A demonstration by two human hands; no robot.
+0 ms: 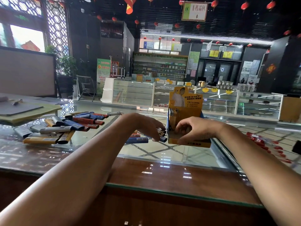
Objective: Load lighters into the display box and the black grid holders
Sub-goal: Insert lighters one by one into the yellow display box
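The left hand (147, 126) curls down over a few lighters (161, 133) just left of the box. Its fingers cover most of them, so their number is hard to tell; only metal tops and a blue end show. The right hand (196, 130) grips the near wall of the yellow display box (185, 111), with its fingers hooked over the rim and its thumb on the outer face. This hides much of the inside. What shows there is a small group of standing lighters (173, 117) packed into the back left corner, metal heads up, and some cardboard floor nearer the front.

The box stands on the glass counter (162, 154), a little right of its middle. More blue lighters (136, 140) lie flat on the glass under the left hand. A pile of lighters (61, 128) in yellow, silver, blue and red sprawls toward the counter's left end. Near the right edge lie small red things (268, 146), too blurred to name, and a black object (297, 148) is cut off by the frame.
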